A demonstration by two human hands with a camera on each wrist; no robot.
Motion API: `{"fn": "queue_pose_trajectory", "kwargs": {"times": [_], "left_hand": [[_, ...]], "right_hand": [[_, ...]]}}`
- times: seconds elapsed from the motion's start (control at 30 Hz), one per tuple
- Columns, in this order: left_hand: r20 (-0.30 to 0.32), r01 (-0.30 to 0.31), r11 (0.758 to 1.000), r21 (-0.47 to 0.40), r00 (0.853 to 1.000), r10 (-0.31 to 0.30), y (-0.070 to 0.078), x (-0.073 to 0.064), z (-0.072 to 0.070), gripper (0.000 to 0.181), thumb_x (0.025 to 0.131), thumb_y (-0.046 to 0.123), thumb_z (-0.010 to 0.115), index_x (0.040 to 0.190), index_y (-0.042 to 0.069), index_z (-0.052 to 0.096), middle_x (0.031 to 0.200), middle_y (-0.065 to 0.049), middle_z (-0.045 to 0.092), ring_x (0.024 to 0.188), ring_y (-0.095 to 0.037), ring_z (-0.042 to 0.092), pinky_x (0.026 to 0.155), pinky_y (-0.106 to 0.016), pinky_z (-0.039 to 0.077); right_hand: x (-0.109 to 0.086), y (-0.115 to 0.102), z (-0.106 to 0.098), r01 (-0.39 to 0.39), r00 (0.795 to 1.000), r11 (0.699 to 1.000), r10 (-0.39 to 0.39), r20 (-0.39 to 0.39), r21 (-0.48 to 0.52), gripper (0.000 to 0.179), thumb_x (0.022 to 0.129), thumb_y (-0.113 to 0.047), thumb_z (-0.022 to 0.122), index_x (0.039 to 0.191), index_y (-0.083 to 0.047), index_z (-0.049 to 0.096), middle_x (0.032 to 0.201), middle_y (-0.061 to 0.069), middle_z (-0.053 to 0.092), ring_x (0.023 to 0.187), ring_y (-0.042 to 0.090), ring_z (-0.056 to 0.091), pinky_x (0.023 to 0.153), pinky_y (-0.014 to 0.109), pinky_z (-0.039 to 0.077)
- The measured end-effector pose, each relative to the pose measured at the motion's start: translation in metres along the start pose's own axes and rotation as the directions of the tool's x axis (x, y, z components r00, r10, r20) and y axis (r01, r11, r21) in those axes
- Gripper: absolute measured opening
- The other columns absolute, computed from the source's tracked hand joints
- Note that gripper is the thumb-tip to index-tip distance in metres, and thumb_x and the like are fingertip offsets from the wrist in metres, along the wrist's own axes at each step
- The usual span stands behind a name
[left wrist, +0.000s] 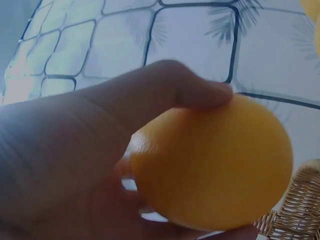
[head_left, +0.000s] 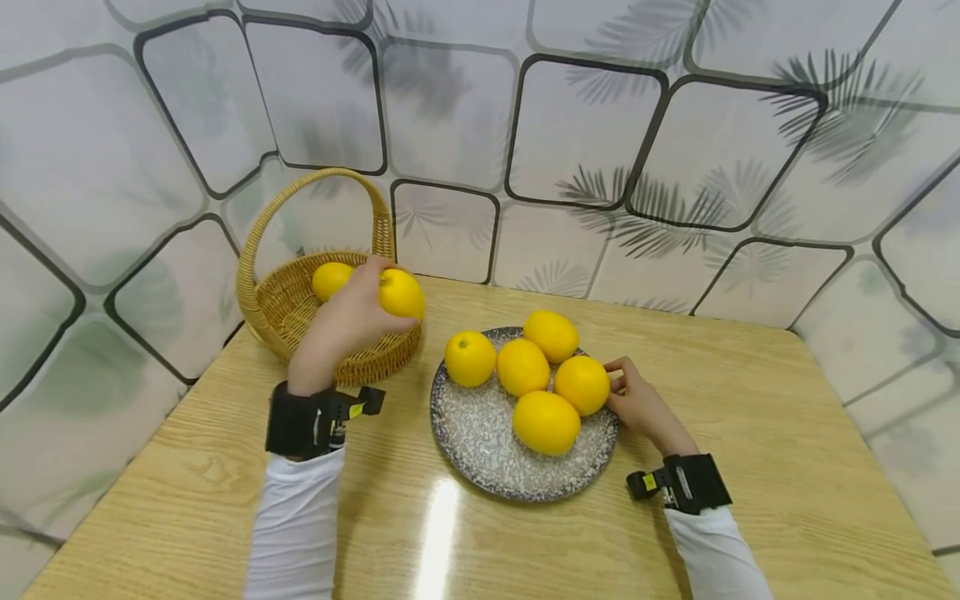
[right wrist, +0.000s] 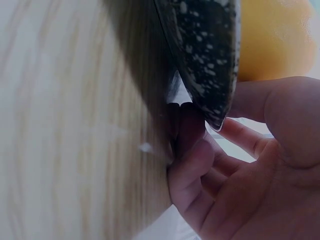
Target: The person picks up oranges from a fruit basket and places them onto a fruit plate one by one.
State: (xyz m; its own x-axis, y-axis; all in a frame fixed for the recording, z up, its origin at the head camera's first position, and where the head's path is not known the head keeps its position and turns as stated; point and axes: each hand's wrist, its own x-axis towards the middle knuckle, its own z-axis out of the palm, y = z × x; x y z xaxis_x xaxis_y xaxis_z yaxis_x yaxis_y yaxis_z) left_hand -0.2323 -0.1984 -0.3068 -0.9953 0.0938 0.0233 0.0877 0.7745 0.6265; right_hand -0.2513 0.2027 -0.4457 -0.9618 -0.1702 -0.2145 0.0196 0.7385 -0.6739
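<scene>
Over the right side of a wicker basket (head_left: 378, 358), my left hand (head_left: 352, 312) grips a yellow lemon (head_left: 401, 293). The thumb lies along one side of that fruit and the fingers curl round the other, as the left wrist view shows. Another lemon (head_left: 332, 281) lies inside the basket. My right hand (head_left: 637, 400) holds the right rim of a speckled grey plate (head_left: 480, 442). In the right wrist view its thumb (right wrist: 252, 100) is above the rim, beside a lemon, and the curled fingers reach below it. Several lemons (head_left: 522, 367) rest on the plate.
The basket's tall arched handle (head_left: 258, 237) rises at its left and back. A light wooden table (head_left: 187, 500) carries everything. Close behind, a patterned wall covering (head_left: 450, 125) encloses the back and sides.
</scene>
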Motion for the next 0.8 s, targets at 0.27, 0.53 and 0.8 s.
{"fn": "queue_pose_trajectory", "kwargs": {"times": [0.27,0.53,0.8], "left_hand": [[0.221,-0.277,0.957,0.082,0.942,0.254,0.014,-0.007,0.017,0.073,0.070,0.017,0.076,0.134,0.011,0.043,0.122,-0.014,0.054,0.097,-0.027,0.056,0.084,-0.046,0.053],[0.300,-0.337,0.940,0.058,0.904,0.306,0.037,-0.008,0.039,0.072,0.068,0.011,0.079,0.133,0.014,0.048,0.133,-0.017,0.047,0.105,-0.027,0.056,0.092,-0.047,0.054],[0.326,-0.412,0.906,0.093,0.872,0.364,0.051,-0.008,0.056,0.069,0.065,0.011,0.081,0.128,0.016,0.054,0.126,-0.017,0.050,0.102,-0.026,0.056,0.088,-0.043,0.056]], "right_hand": [[-0.001,-0.001,0.001,-0.002,1.000,1.000,0.002,0.000,-0.005,0.048,0.095,-0.017,0.051,0.138,-0.005,0.033,0.114,0.028,0.056,0.072,0.023,0.055,0.059,0.027,0.045],[-0.001,-0.002,0.000,-0.005,1.000,1.000,0.005,0.000,-0.016,0.048,0.096,-0.017,0.050,0.139,-0.005,0.033,0.114,0.027,0.057,0.082,0.027,0.057,0.065,0.028,0.046],[-0.001,-0.001,0.000,0.004,1.000,1.000,-0.004,-0.002,-0.023,0.048,0.095,-0.017,0.051,0.138,-0.004,0.034,0.114,0.028,0.058,0.087,0.030,0.058,0.069,0.031,0.047]]}}
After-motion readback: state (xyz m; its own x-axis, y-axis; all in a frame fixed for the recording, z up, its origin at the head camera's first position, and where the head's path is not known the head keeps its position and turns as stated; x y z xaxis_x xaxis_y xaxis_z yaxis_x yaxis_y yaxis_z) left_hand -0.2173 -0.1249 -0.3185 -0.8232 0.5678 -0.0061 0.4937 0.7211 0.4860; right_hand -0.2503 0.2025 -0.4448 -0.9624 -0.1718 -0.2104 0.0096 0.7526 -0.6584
